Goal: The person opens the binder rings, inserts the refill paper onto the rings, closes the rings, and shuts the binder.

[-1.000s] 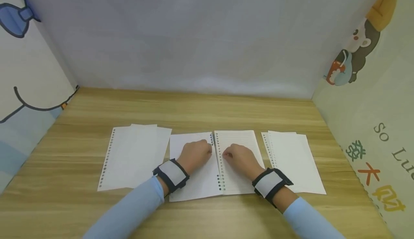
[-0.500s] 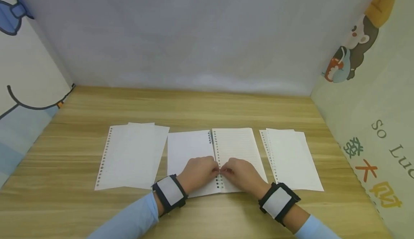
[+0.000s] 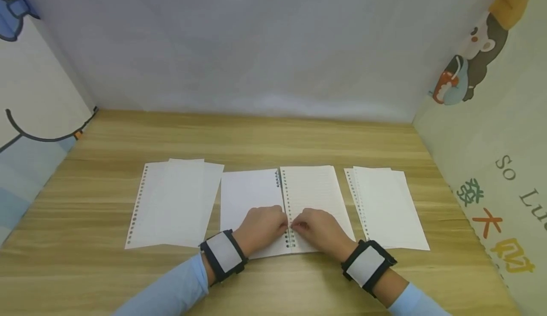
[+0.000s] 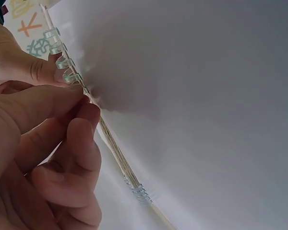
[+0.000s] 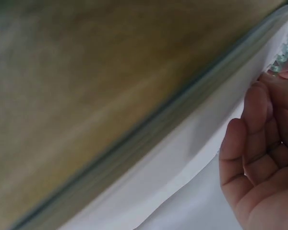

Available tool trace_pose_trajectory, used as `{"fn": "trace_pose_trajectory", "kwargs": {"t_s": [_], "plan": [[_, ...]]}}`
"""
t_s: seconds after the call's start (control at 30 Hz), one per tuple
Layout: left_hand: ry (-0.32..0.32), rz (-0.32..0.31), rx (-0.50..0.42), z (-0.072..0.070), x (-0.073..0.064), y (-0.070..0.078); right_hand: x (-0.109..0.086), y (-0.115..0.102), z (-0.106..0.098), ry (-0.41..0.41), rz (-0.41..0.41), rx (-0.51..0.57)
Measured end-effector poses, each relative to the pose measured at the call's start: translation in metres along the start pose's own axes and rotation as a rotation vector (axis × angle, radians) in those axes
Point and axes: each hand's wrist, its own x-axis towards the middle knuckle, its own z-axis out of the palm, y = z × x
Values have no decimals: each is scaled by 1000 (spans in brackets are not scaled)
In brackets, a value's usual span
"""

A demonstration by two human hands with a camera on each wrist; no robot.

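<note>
A loose-leaf notebook (image 3: 316, 183) lies spread on the table, a lined page on its right half and a blank white one on its left. Clear, pale green binder rings (image 4: 65, 62) run along its spine; a second group of rings (image 4: 141, 194) shows further along it. My left hand (image 3: 262, 225) pinches the ring strip at the spine with thumb and index finger. Facing it, my right hand (image 3: 320, 228) pinches the same strip, its fingertips close to the rings (image 5: 281, 57) in the right wrist view. Between the two groups, the page edges show without rings.
Left of the notebook lie overlapping loose punched sheets (image 3: 171, 206). More punched sheets (image 3: 389, 206) lie on its right. The wooden table (image 3: 256, 135) meets a grey back wall (image 3: 256, 45) and printed side panels.
Both hands have slid along the spine toward the near edge and come closer together. Over the last half second they have stayed almost still there. The loose sheets have not moved.
</note>
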Motion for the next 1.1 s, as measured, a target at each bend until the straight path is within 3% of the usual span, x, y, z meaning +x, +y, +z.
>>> {"fn": "trace_pose_trajectory", "kwargs": {"t_s": [0.6, 1.1], "plan": [[6, -3, 14, 2, 3, 0, 0, -1, 0, -11, -7, 1], [33, 7, 54, 3, -5, 3, -4, -3, -4, -27, -3, 9]]}}
